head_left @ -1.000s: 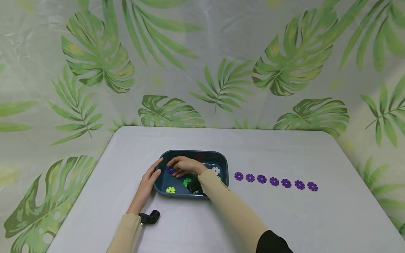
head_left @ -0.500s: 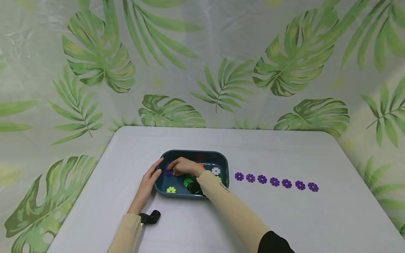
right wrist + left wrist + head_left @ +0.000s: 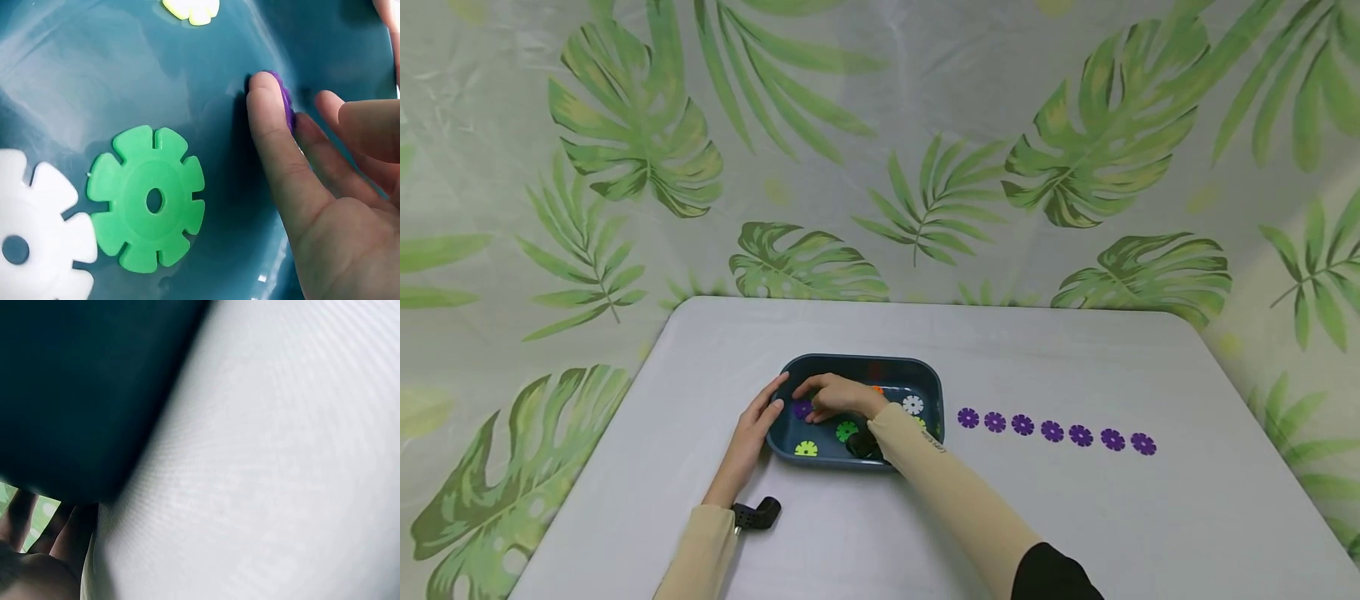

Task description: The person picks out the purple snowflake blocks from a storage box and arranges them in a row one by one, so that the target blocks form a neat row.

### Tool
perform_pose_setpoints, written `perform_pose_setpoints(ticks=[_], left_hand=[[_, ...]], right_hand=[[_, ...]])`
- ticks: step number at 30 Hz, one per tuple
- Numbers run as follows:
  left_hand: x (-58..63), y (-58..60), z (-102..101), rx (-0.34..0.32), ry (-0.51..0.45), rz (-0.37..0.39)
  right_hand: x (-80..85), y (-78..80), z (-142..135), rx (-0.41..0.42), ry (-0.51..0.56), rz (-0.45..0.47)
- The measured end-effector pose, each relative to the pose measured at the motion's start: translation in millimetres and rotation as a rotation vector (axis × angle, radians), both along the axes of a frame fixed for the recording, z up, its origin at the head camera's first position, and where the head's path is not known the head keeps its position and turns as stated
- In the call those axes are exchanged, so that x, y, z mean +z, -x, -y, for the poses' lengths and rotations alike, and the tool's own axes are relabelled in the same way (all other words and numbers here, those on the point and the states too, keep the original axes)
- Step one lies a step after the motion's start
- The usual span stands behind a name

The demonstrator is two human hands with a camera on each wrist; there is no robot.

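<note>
A dark blue tray (image 3: 850, 463) holds flower-shaped plastic discs with slotted rims. My left hand (image 3: 749, 429) rests along the tray's left side, its fairly straight fingers and thumb at the rim. Inside the tray, my right hand (image 3: 838, 395) pinches a purple disc (image 3: 286, 103). The right wrist view shows the thumb on the near face of this disc, which stands tilted on edge with fingers behind it. Beside that hand lie a green disc (image 3: 125, 231) and a white disc (image 3: 56, 250). A yellow-green disc (image 3: 806, 449) lies near the tray's front left corner.
To the right of the tray, several purple discs (image 3: 1052, 431) form a slightly slanting row on the white table (image 3: 1075, 525). Another white disc (image 3: 913, 405) and an orange disc (image 3: 877, 389) lie in the tray's right half. A leaf-patterned cloth (image 3: 940, 125) hangs behind.
My right hand has closed its fingers in on the purple disc at the tray's left end, shifting it slightly. The left hand and the purple row have stayed in place.
</note>
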State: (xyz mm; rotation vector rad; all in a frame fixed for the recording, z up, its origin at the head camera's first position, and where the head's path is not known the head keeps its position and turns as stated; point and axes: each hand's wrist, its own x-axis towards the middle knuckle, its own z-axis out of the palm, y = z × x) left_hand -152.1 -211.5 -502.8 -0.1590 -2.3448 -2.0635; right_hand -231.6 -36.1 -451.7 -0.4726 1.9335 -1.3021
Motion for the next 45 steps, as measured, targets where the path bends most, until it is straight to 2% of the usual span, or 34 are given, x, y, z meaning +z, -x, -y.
perform_pose_setpoints(ticks=[3, 5, 9, 10, 12, 19, 28, 39, 45], left_hand=[[0.0, 0.5, 0, 0.001, -0.001, -0.005], [7.7, -2.2, -2, -0.006, -0.006, 0.002], [9.1, -2.4, -3, -0.002, -0.011, 0.018], [9.1, -2.3, -3, 0.002, -0.009, 0.025], [1.6, 0.1, -1, 0.010, -0.005, 0.022], [1.5, -0.9, -1, 0.017, 0.008, 0.027], [2.9, -2.3, -2, 0.029, 0.017, 0.032], [3.5, -3.7, -4, 0.031, 0.024, 0.014], [8.6, -5.7, -5, 0.023, 0.016, 0.036]], right_hand=[[0.2, 0.0, 0, 0.001, 0.003, -0.005], [-0.9, 0.6, 1, 0.001, 0.007, -0.013], [-4.2, 2.1, 1, -0.018, 0.019, -0.029], [-4.7, 2.5, 1, -0.025, 0.021, -0.033], [-5.2, 3.4, 0, -0.043, 0.024, -0.035], [-5.4, 7.3, -8, -0.083, 0.016, -0.098], [1.1, 9.4, -27, -0.095, -0.021, -0.176], [26.8, 13.2, -74, -0.096, 0.191, -0.223], [39.4, 12.7, -108, -0.123, 0.247, -0.233]])
